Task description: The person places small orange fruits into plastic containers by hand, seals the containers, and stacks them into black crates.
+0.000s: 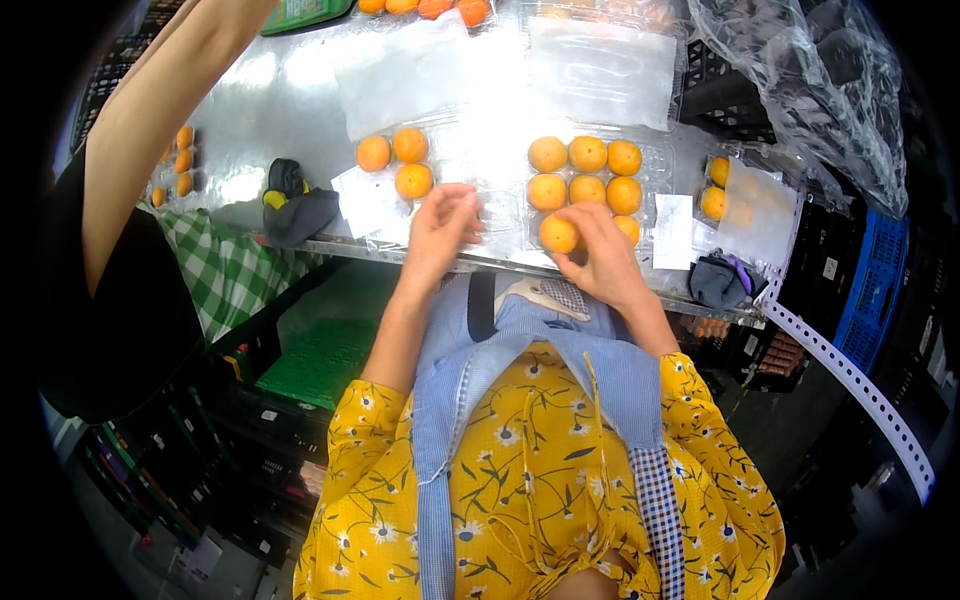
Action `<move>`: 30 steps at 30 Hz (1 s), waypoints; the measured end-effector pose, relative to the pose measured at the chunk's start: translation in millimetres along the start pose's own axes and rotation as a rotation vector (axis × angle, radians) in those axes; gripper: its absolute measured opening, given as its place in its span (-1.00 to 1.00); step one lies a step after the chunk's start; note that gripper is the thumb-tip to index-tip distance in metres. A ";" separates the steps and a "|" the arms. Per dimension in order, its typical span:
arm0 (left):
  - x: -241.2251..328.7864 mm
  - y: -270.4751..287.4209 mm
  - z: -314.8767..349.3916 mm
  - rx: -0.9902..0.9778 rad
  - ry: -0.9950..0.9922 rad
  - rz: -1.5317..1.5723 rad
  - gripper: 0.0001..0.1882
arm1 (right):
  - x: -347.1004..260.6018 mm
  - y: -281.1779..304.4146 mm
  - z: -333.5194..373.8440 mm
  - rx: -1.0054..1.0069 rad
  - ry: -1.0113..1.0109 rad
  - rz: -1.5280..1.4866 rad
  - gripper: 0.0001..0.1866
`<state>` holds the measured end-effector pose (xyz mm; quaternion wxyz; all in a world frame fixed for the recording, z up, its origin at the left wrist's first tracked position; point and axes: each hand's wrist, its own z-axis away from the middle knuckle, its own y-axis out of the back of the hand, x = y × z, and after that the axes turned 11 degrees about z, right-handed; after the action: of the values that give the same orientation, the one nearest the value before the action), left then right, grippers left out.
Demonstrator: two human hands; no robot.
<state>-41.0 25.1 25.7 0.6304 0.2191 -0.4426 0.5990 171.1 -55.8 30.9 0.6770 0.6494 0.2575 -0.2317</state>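
My right hand [608, 262] pinches a mandarin [558, 233] at the near-left corner of a clear plastic punnet [666, 150]. Rows of mandarins [587, 154] fill that punnet, and my fingers partly cover one at its near edge. My left hand [440, 232] hovers loosely curled at the table's front edge, with nothing visible in it. Just beyond it lie three more mandarins [409, 145] in the left part of a second clear tray, whose outline is hard to make out in the glare. White sheets [600, 72] lie behind both groups.
Another person's arm [150, 130] reaches over the metal table [300, 110] from the left. A dark glove [297, 212] and paper slips [672, 232] lie near the front edge. Clear plastic film [820, 90] drapes over crates at right. A perforated white strip [850, 380] hangs off the right corner.
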 end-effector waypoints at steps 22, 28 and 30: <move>-21.4 67.9 11.6 0.275 -0.108 0.096 -0.81 | -30.9 -18.8 -39.3 0.073 0.283 0.328 -0.41; -16.5 61.9 11.1 0.252 -0.126 0.133 -0.84 | -46.9 -64.0 -78.1 0.016 0.456 0.346 -0.42; -17.4 63.0 13.4 0.249 -0.143 0.141 -0.84 | -46.6 -70.6 -81.0 -0.053 0.447 0.386 -0.43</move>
<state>-102.8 16.3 2.3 0.5216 0.3062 -0.4229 0.6748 86.1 20.6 5.6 0.6520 0.7032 0.2778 0.0568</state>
